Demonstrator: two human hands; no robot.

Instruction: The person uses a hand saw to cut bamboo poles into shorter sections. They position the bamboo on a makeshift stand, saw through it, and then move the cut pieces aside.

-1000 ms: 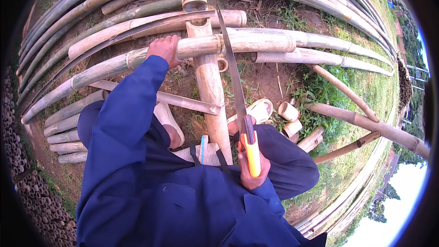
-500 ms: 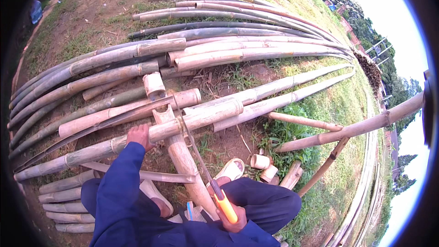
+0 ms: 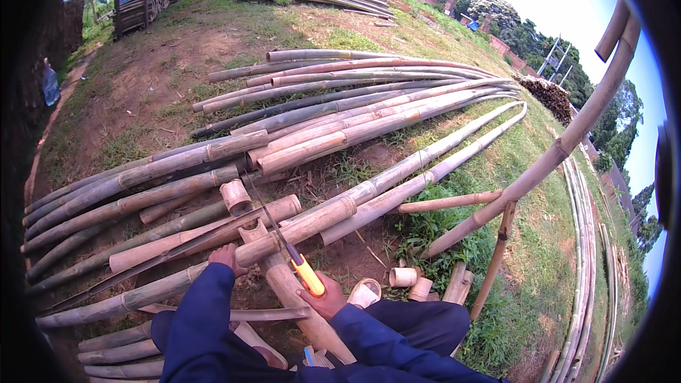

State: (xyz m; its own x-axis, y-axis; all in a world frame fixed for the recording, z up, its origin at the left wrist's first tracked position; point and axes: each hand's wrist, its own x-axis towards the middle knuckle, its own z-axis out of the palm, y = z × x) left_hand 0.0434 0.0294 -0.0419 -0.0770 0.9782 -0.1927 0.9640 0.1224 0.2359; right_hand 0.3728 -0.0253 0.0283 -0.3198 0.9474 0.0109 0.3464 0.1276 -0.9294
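My left hand (image 3: 228, 259) is wrapped over a long bamboo pole (image 3: 164, 288), pressing down on it. In my right hand (image 3: 325, 301) is the yellow-orange handle of a handsaw (image 3: 308, 274). The saw's narrow blade crosses the same pole to the right of my left hand, its tip pointing away toward the stacked bamboo. A thick bamboo log (image 3: 289, 291) runs beneath the pole as a rest. Near the blade stands a short cut bamboo piece (image 3: 235, 197). Whether the blade has bitten into the pole cannot be made out.
Many bamboo poles (image 3: 340, 143) lie stacked ahead and to the left. A slanted bamboo frame (image 3: 539, 163) rises at the right. Short bamboo offcuts (image 3: 404, 276) lie by my foot. A split bamboo strip (image 3: 266, 314) lies near my knees.
My right hand has pushed the saw forward, so its handle is now close to the pole. My left hand keeps its hold. The view has tilted up, showing more ground ahead.
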